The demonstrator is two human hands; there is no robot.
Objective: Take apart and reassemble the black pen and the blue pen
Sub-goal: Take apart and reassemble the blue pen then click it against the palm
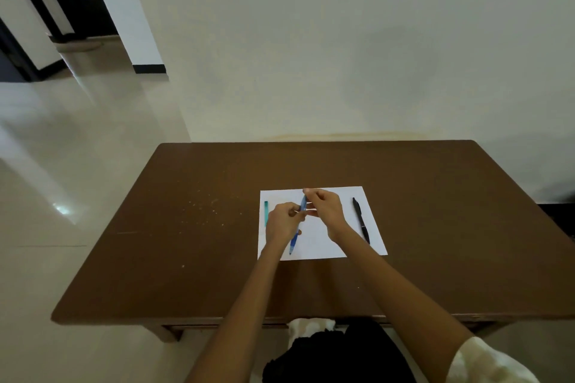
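You're on the blue pen (295, 235). It's held tilted above the white sheet (314, 242), near its middle. Your left hand (281, 222) is curled round the barrel at mid-length; your right hand (325, 211) pinches the upper end, approx. at the clicker/cap.

Judgement: either a twist-off or a screw-on is underway; can't say which, since the joint sits under your fingers.

Next move calls for a steady left grip while the right turns along the pen's axis, no bending.

The black pen (361, 220) lies whole on the sheet's right side, well apart from both hands. A small teal piece (266, 213) lies near the sheet's left edge; identity unclear, poss. a pen part. No spring or refill visible. Table (186, 227) bears pale specks.
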